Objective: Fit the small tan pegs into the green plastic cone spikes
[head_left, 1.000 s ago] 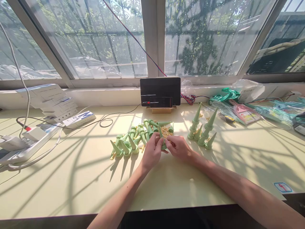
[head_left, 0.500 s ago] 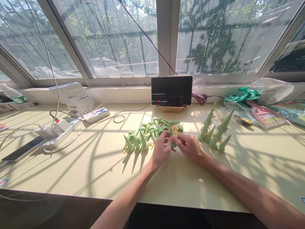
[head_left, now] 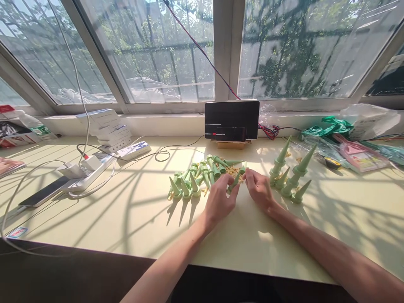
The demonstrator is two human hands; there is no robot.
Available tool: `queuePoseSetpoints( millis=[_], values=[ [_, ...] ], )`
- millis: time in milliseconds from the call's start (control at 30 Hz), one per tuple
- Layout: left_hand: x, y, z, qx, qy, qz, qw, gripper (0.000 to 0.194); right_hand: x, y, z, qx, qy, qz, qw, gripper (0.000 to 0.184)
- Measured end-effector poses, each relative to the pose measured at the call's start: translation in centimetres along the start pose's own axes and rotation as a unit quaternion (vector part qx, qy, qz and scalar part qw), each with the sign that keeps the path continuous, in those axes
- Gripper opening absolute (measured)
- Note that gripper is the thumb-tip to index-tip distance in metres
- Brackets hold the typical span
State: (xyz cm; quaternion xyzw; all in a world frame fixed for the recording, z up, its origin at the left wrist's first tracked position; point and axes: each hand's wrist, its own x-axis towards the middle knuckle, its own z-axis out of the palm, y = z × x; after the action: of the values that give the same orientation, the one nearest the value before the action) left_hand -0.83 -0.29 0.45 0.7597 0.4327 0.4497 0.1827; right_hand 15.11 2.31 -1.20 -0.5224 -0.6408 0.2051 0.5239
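Observation:
My left hand has its thumb and fingers around a green pointed cone, which tilts with its tip up and to the right. My right hand is just to the right, thumb and fingertips pinched together; whatever they hold is too small or hidden to tell. Its fingertips are beside another green cone, and I cannot tell if they touch it. Beyond the hands lies a pile of small yellowish pegs. Left of them is a heap of green ribbed cone parts, with several cones standing in front.
Stacked green cones stand right of my hands. A black tablet leans at the back with a phone before it. A power strip, cables and white boxes are left; plastic bags are right. Another person's hand shows far left.
My hands have moved apart. The cone in my left hand has gone from upright to tilted right, and my right hand has come away from it. The view has shifted slightly left.

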Motion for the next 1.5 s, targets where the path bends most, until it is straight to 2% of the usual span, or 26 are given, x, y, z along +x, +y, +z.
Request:
queuePoseSetpoints(
  millis=[133,233,267,333,400,467,533,600,700,733,867,1100,1300,1500],
  values=[
    [0.0,1.0,-1.1,0.04,0.033,0.08,0.995,0.005,0.0,0.1,0.0,0.008,0.002,0.003,1.0,0.052],
    [0.1,2.8,-3.7,0.084,0.068,0.15,0.983,0.006,-0.1,0.1,0.0,0.011,-0.002,-0.004,1.0,0.052],
    [0.0,3.4,-4.9,0.1,0.099,0.156,0.978,0.005,-0.1,0.1,0.0,0.013,-0.007,-0.006,1.0,0.052],
    [-0.2,4.7,-7.5,0.14,0.163,0.128,0.968,0.005,-0.2,0.0,0.1,0.019,-0.02,-0.007,1.0,0.052],
    [-0.4,5.6,-10.2,0.164,0.238,0.068,0.955,0.012,-0.3,-0.2,0.1,0.018,-0.031,-0.003,0.999,0.051],
    [-0.9,5.7,-12.7,0.174,0.311,-0.013,0.934,0.02,-0.4,-0.5,0.2,0.014,-0.038,-0.001,0.999,0.051],
    [-1.5,4.9,-14.9,0.187,0.358,-0.09,0.91,0.024,-0.4,-0.6,0.2,0.013,-0.041,-0.005,0.999,0.052],
    [-2.4,3.2,-16.6,0.203,0.342,-0.155,0.904,0.026,-0.4,-0.6,0.3,0.016,-0.044,-0.009,0.999,0.053],
    [-4.1,-0.3,-18.4,0.188,0.254,-0.243,0.917,0.03,-0.4,-0.2,0.5,0.027,-0.051,-0.008,0.998,0.052],
    [-4.7,-1.3,-18.7,0.192,0.223,-0.262,0.919,0.031,-0.3,-0.1,0.6,0.032,-0.054,-0.007,0.998,0.052],
    [-6.3,-4.1,-18.8,0.175,0.173,-0.284,0.927,0.033,-0.3,0.3,0.7,0.043,-0.064,-0.01,0.997,0.05],
    [-6.2,-5.2,-17.9,0.21,0.087,-0.287,0.93,0.034,-0.3,0.1,0.6,0.037,-0.073,-0.014,0.997,0.049],
    [-5.8,-5.9,-17.1,0.132,0.088,-0.262,0.952,0.036,-0.3,0.0,0.6,0.02,-0.079,-0.023,0.996,0.049],
    [-4.6,-5.6,-16.8,0.115,0.092,-0.258,0.955,0.038,-0.3,0.2,0.6,0.007,-0.08,-0.036,0.996,0.049]
  ],
)
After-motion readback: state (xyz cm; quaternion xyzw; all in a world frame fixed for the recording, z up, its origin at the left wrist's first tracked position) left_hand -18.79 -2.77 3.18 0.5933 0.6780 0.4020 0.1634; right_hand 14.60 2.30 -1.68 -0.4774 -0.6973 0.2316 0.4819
